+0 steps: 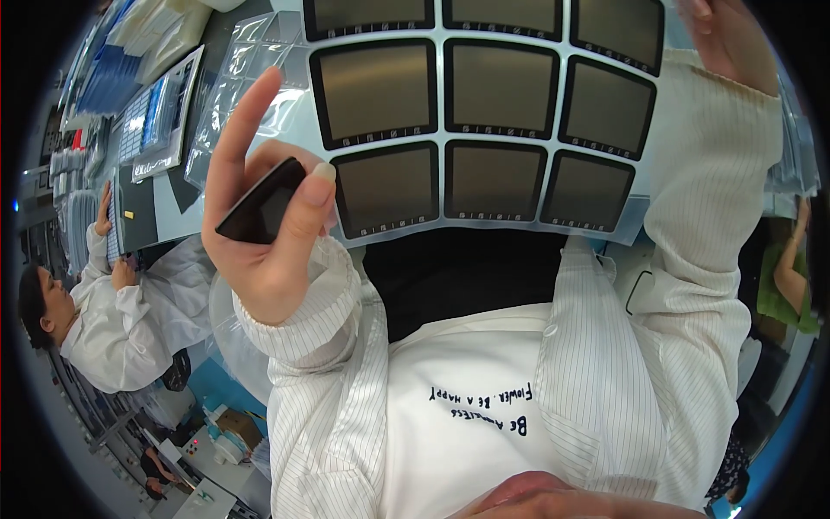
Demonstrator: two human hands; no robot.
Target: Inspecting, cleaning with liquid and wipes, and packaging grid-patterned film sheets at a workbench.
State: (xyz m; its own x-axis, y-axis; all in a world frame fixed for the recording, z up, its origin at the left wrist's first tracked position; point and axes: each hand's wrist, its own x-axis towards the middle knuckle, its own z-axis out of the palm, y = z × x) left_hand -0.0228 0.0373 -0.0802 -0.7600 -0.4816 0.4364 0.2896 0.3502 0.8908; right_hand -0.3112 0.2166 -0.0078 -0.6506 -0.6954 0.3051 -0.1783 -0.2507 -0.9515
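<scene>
Head view. The left hand [275, 268] is clamped on a flat black piece [264, 203], with the thumb across its right edge, the curled fingers behind it and the index finger extended clear. This grip presumably leaves most of the piece's face untouched. The piece is tilted, just left of a pale sheet [440, 143] carrying framed dark panels [500, 89].

The panels face up in rows and columns, with narrow gaps; the spacing probably keeps their edges apart. The top row is cut off by the picture edge.

The right hand [728, 33] is beyond the sheet's upper right corner, well apart from the left; whether it grips anything cannot be told. A clear compartmented tray [238, 112] lies on the tabletop [177, 212], beyond the left hand, apparently within reach.
</scene>
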